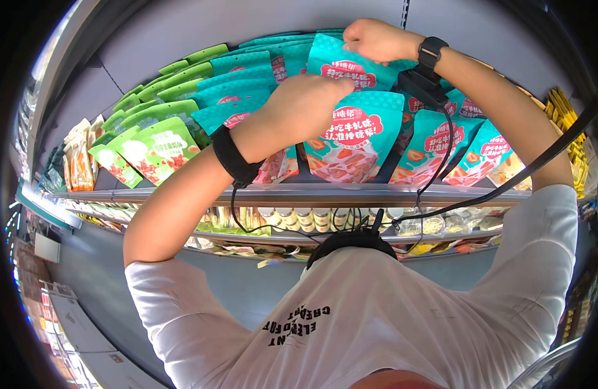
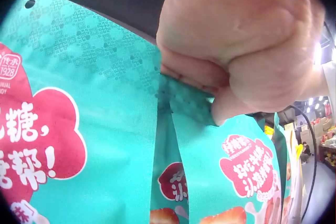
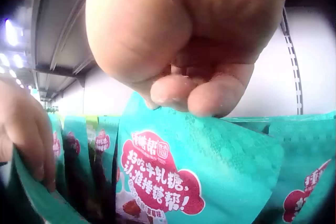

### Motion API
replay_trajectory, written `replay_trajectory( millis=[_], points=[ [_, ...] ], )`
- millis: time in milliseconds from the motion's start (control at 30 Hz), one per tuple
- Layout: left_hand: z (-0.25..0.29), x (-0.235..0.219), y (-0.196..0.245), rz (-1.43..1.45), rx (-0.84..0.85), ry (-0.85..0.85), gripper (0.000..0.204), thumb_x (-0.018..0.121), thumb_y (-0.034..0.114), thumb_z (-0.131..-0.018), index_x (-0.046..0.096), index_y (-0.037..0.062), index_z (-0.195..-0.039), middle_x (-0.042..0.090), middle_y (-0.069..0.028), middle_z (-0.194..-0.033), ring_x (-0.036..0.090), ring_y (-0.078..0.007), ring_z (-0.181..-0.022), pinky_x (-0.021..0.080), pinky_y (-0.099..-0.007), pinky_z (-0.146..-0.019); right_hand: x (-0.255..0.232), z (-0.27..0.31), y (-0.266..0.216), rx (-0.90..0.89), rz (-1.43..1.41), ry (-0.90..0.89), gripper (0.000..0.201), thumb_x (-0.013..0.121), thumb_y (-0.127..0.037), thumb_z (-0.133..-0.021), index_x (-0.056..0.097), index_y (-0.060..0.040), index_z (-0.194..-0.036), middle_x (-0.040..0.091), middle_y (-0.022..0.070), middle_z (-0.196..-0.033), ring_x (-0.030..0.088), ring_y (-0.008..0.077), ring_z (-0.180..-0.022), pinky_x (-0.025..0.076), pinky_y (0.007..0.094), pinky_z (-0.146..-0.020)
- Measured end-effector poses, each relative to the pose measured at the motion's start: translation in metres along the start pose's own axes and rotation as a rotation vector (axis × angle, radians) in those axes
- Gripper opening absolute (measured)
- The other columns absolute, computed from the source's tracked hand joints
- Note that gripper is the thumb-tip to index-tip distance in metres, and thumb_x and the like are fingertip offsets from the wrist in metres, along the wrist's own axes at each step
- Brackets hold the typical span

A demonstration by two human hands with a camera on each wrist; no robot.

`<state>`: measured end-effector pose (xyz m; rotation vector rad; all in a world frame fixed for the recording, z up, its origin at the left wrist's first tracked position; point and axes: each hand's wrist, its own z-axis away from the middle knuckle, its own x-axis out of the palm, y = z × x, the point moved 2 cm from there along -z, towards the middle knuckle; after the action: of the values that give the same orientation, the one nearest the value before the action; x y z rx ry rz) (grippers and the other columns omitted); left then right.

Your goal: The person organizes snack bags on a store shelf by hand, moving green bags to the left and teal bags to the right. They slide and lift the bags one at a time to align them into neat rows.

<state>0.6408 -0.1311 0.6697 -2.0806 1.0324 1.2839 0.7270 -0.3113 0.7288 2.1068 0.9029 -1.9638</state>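
Observation:
Several teal stand-up candy pouches with pink labels stand in rows on a shelf. My left hand (image 1: pixel 304 111) pinches the top left corner of a front pouch (image 1: pixel 347 155); in the left wrist view the thumb lies on the front of that pouch (image 2: pixel 210 150) and the other fingers go behind it. Farther back, my right hand (image 1: pixel 384 41) grips the top edge of another teal pouch (image 1: pixel 328 57). Curled fingertips of the right hand (image 3: pixel 184 40) sit at the upper edge of this pouch (image 3: pixel 226 150) in the right wrist view.
Green pouches (image 1: pixel 159 152) stand left of the teal ones, with yellow packets (image 1: pixel 561 139) at the far right. The shelf's front edge (image 1: pixel 299 193) runs below. Black cables (image 1: pixel 506 175) hang from the wrists. Jars (image 1: pixel 303 220) fill the lower shelf.

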Motion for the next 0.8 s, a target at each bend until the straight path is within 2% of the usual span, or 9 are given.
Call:
replay_trajectory(
  millis=[133, 200, 300, 433, 533, 600, 633, 700, 800],
  points=[
    [-0.001, -0.001, 0.001, 0.013, -0.032, -0.028, 0.022, 0.056, -0.003, -0.078, 0.057, 0.0039, -0.099, 0.064, -0.018, -0.083, 0.062, -0.0401, -0.081, 0.049, -0.0498, -0.068, 0.013, -0.009, 0.003, -0.078, 0.122, -0.087, 0.027, 0.057, -0.017, -0.096, 0.051, -0.0007, -0.075, 0.045, 0.01, -0.057, 0.044, 0.018, -0.05, 0.041, 0.0388, -0.051],
    [-0.001, -0.004, 0.003, 0.031, -0.048, -0.03, 0.022, 0.056, -0.003, -0.078, 0.057, 0.0037, -0.099, 0.064, -0.018, -0.083, 0.063, -0.0401, -0.081, 0.049, -0.0498, -0.068, 0.012, -0.004, -0.007, -0.341, 0.259, -0.06, 0.028, 0.058, -0.016, -0.096, 0.049, 0.0012, -0.075, 0.041, 0.0141, -0.06, 0.043, 0.0227, -0.055, 0.04, 0.0416, -0.057],
    [0.0, -0.006, 0.003, 0.024, -0.072, -0.058, 0.02, 0.057, -0.001, -0.08, 0.057, 0.0036, -0.099, 0.065, -0.0177, -0.084, 0.063, -0.0402, -0.08, 0.049, -0.0494, -0.067, 0.008, -0.002, -0.014, -0.392, 0.376, -0.106, 0.028, 0.058, -0.016, -0.096, 0.05, 0.0016, -0.077, 0.04, 0.0169, -0.064, 0.044, 0.0254, -0.058, 0.04, 0.0419, -0.06],
    [0.0, -0.007, 0.001, 0.009, -0.124, -0.051, 0.021, 0.06, 0.006, -0.086, 0.059, 0.0041, -0.106, 0.065, -0.0189, -0.089, 0.063, -0.0399, -0.086, 0.049, -0.0484, -0.071, 0.008, -0.009, -0.004, -0.397, 0.4, -0.132, 0.029, 0.06, -0.02, -0.095, 0.052, 0.0024, -0.079, 0.046, 0.0179, -0.068, 0.047, 0.0264, -0.059, 0.04, 0.0433, -0.058],
    [0.004, -0.022, 0.0, -0.015, -0.069, 0.025, 0.024, 0.062, 0.012, -0.089, 0.06, 0.0041, -0.112, 0.067, -0.0177, -0.094, 0.064, -0.0371, -0.089, 0.05, -0.0459, -0.074, -0.016, 0.006, -0.012, -0.152, 0.069, -0.218, 0.032, 0.062, -0.027, -0.094, 0.055, 0.0017, -0.082, 0.054, 0.017, -0.071, 0.052, 0.0262, -0.06, 0.043, 0.0423, -0.055],
    [0.005, -0.038, -0.004, -0.035, 0.012, 0.106, 0.025, 0.062, 0.014, -0.091, 0.061, 0.0037, -0.113, 0.068, -0.0162, -0.095, 0.065, -0.0343, -0.089, 0.051, -0.0439, -0.075, -0.039, 0.003, 0.005, -0.059, 0.096, -0.055, 0.024, 0.061, -0.024, -0.091, 0.059, -0.0011, -0.085, 0.06, 0.0131, -0.073, 0.056, 0.0245, -0.061, 0.047, 0.0381, -0.053],
    [0.002, -0.047, -0.011, 0.005, -0.048, 0.105, 0.024, 0.061, 0.015, -0.092, 0.061, 0.0024, -0.112, 0.068, -0.0139, -0.095, 0.065, -0.0297, -0.088, 0.051, -0.0407, -0.076, -0.055, -0.002, 0.02, 0.028, -0.055, -0.218, 0.035, 0.071, -0.031, -0.089, 0.067, -0.0005, -0.105, 0.069, 0.0054, -0.088, 0.06, 0.0145, -0.079, 0.05, 0.0317, -0.07],
    [-0.008, -0.066, -0.032, 0.052, -0.101, 0.093, 0.023, 0.061, 0.015, -0.093, 0.062, 0.0011, -0.111, 0.069, -0.0117, -0.095, 0.066, -0.025, -0.087, 0.051, -0.0375, -0.077, -0.063, -0.008, 0.039, 0.103, 0.084, -0.211, 0.034, 0.072, -0.033, -0.088, 0.068, -0.003, -0.105, 0.067, 0.0042, -0.085, 0.059, 0.0139, -0.076, 0.049, 0.0326, -0.069],
    [-0.037, -0.099, -0.052, 0.134, -0.131, -0.02, 0.021, 0.061, 0.018, -0.093, 0.065, 0.0005, -0.102, 0.067, -0.0081, -0.087, 0.064, -0.0183, -0.078, 0.051, -0.0328, -0.07, -0.053, -0.024, 0.069, -0.067, 0.224, -0.24, 0.035, 0.071, -0.033, -0.087, 0.069, -0.0036, -0.105, 0.068, 0.0043, -0.088, 0.06, 0.0142, -0.076, 0.049, 0.0347, -0.068]
  ],
)
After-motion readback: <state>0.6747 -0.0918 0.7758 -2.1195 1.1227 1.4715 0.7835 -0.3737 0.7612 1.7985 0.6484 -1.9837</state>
